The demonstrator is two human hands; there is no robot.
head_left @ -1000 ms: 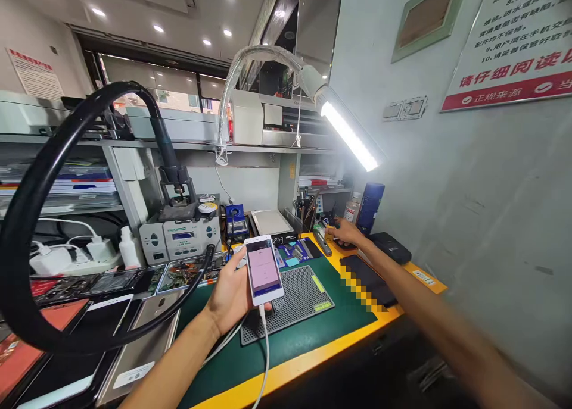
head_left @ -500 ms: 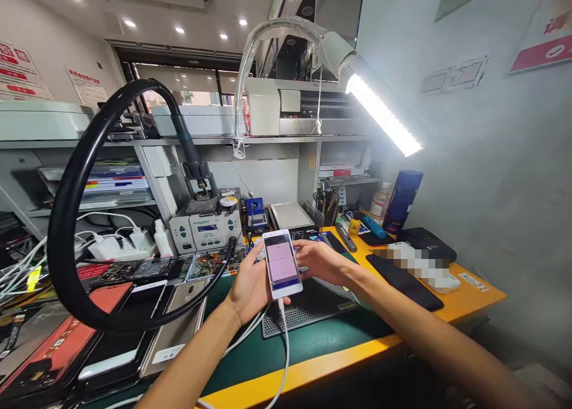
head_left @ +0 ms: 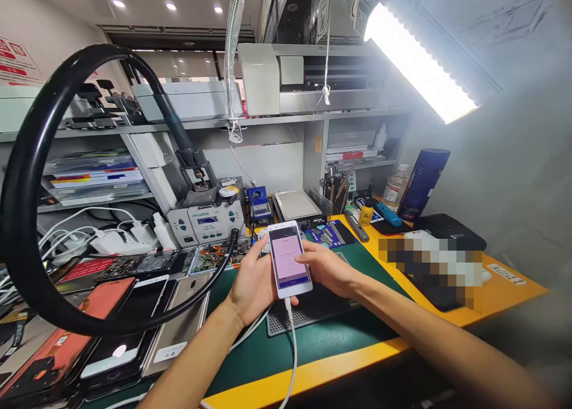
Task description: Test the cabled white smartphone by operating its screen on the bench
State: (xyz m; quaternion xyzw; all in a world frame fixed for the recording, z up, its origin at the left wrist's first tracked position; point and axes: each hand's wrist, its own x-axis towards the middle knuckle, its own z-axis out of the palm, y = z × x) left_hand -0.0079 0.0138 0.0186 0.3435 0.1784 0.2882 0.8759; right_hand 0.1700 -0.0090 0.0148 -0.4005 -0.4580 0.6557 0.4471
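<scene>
A white smartphone is tilted up in my left hand, with its lit screen facing me. My left thumb lies along its left edge and the fingers wrap behind it; a fingertip shows below. One digit of my right hand rests over the right part of the screen, which shows a pale pink panel. The other right-hand fingers stretch toward the phone's right edge, and their tips are partly hidden. From the phone's bottom a white charging cable hangs past the bench edge.
Below the hands, a perforated dark pad lies on the green mat. A thick black hose loops at left, over several phones. Behind stands a soldering station. The bright lamp hangs upper right.
My right hand has moved left, bringing a digit from beside the phone to over its screen. My left hand keeps its hold. The view has tilted down and come closer.
</scene>
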